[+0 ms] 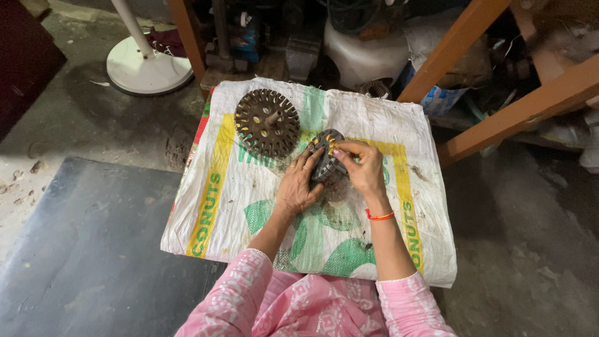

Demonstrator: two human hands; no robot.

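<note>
Presently both hands work on one part over a white woven sack with yellow and green print, spread across a low worktop. Left hand: fingers extended and pressed against the left side of a small dark ring-shaped metal core, steadying it; grip partial, palm down. Right hand: fingers curled over the upper right edge of the same core, thumb and forefinger pinched at its rim, where yellow inserts show in the slots. The core stands tilted on edge, its lower part touching the sack near the sack's middle.

Just beside it, up and to the left, lies a larger dark slotted disc with a short central shaft; it rests flat on the sack, apart from both hands. A few yellow inserts show along its left rim.

Red thread bracelet on the right wrist. Pink patterned sleeves on both arms. White round fan base on the floor, well apart, upper left. Wooden frame legs behind the sack.
</note>
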